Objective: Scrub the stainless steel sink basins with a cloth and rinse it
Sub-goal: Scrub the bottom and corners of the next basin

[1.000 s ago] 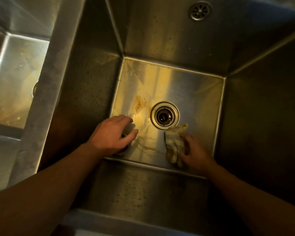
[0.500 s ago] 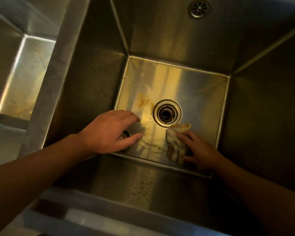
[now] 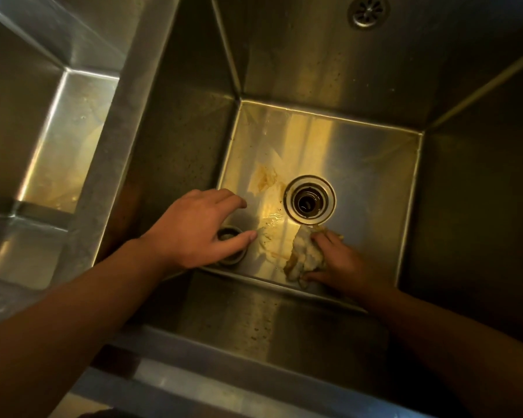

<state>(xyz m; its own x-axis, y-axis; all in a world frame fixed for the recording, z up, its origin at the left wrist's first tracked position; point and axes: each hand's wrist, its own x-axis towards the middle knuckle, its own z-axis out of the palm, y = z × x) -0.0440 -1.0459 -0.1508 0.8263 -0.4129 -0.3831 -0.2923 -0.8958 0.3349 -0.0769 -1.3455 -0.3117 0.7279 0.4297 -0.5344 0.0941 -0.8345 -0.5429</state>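
Right hand (image 3: 341, 260) clutched the cloth (image 3: 304, 256) mid-scrub beside the drain (image 3: 310, 201); left hand (image 3: 194, 227) hovered slack; the brown stain (image 3: 266, 176) looked due next.

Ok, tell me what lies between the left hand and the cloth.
In the head view, only wet basin floor lies between the left hand and the cloth: a brownish smear and a glint of water, no object.

My cloth (image 3: 304, 254) is off-white blotched with tan, and the steel basin (image 3: 360, 164) floor gleams silver-gold, with a brown stain (image 3: 266, 176) beside the dark-centred drain (image 3: 310, 202).
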